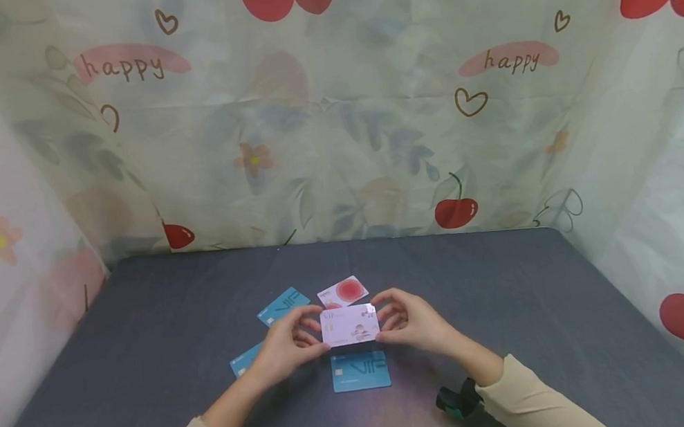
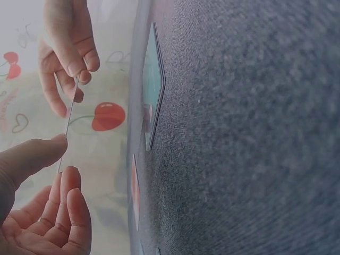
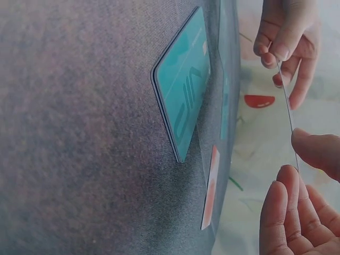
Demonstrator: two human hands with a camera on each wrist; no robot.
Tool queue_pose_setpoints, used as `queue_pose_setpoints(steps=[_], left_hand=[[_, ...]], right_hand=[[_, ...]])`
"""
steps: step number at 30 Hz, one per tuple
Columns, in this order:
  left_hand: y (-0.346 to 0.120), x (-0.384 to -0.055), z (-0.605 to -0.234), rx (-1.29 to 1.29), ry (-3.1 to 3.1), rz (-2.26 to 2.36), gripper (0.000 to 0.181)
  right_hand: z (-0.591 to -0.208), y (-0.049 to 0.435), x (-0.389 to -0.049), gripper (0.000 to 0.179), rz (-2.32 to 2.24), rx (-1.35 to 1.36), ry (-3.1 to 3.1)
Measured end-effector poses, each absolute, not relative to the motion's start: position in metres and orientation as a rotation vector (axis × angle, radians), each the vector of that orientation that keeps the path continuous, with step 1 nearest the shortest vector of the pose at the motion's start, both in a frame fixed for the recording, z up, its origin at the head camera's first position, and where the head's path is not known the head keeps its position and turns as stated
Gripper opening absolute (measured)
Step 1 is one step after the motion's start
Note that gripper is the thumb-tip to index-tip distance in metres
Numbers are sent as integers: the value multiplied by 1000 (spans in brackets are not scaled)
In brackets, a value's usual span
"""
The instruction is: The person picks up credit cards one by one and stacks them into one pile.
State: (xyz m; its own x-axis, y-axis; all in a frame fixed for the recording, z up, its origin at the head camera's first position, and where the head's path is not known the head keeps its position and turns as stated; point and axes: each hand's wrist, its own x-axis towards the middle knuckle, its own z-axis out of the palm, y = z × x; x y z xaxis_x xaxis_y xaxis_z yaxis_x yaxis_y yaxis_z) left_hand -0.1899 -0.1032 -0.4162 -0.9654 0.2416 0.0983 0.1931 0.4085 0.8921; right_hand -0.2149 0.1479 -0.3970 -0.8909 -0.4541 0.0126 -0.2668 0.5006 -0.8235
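Note:
Between both hands a pale pink VIP card (image 1: 350,325) is held up above the table, its printed face toward the head camera. My left hand (image 1: 290,344) pinches its left edge between thumb and fingers, and my right hand (image 1: 412,322) pinches the right edge the same way. Seen edge-on, the card (image 2: 70,114) is a thin line in the left wrist view. Directly below it lies a small stack of blue VIP cards (image 1: 361,371), whose layered edges show in the right wrist view. A white card with a red circle (image 1: 347,289) lies just behind the held card.
Two more blue cards lie to the left: one behind my left hand (image 1: 283,306), the other partly hidden by the left forearm (image 1: 245,360). Dark grey cloth covers the table (image 1: 487,282). A cherry-printed curtain (image 1: 334,138) hangs behind and along both sides.

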Motion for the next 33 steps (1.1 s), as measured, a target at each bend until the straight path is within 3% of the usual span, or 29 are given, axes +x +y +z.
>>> queue_pose_setpoints(steps=[33], left_hand=[[-103,-181,-415,382,2540,1626,56]], right_hand=[[-400,152,-205,50,-1342,-647,2508]])
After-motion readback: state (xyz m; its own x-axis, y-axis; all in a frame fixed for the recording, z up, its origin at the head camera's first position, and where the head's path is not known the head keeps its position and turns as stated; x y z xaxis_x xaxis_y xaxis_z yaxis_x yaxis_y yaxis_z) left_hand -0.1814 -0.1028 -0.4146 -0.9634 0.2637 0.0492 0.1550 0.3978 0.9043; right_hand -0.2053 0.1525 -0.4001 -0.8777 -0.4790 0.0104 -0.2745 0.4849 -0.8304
